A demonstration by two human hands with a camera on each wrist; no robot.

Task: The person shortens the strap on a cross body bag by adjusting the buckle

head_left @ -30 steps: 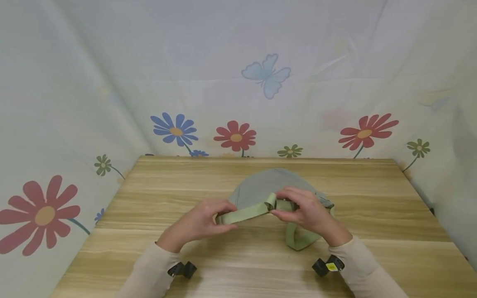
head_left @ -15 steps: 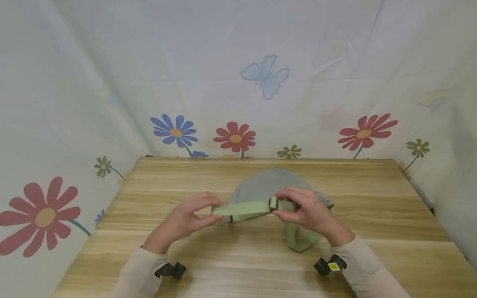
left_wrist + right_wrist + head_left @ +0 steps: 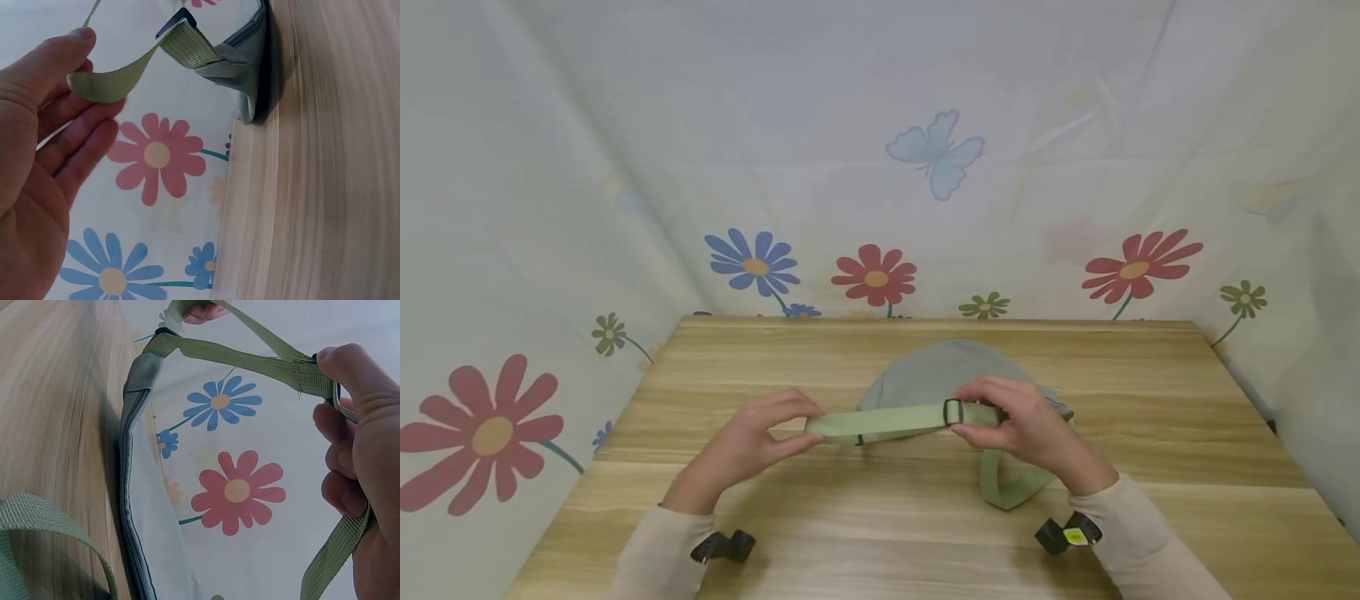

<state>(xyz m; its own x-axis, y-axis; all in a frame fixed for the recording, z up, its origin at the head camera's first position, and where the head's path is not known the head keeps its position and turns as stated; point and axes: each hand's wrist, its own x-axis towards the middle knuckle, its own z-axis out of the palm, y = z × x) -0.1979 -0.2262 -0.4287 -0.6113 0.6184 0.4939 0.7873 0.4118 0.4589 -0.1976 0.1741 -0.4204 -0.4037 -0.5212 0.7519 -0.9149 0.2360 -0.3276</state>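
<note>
A grey-green bag (image 3: 925, 375) with a zipped edge rests on the table, its green webbing strap (image 3: 887, 419) held up in front of it. My left hand (image 3: 748, 437) pinches the folded loop at the strap's left end between thumb and fingers. Near the bag's right side, my right hand (image 3: 1022, 425) grips the strap at a dark slider buckle (image 3: 952, 412). In the right wrist view the thumb presses that slider and the fingers curl behind the strap. A dark ring (image 3: 176, 24) joins the strap to the bag's corner in the left wrist view.
A slack loop of strap (image 3: 1011, 487) hangs below my right hand onto the wooden table (image 3: 880, 533). Behind the table stands a white cloth backdrop (image 3: 805, 167) printed with flowers and a butterfly. Both wrists carry small black cameras.
My left hand has moved left, drawing the strap loop out longer and straighter from the slider. The slider has turned upright; my right hand and the bag stay nearly in place.
</note>
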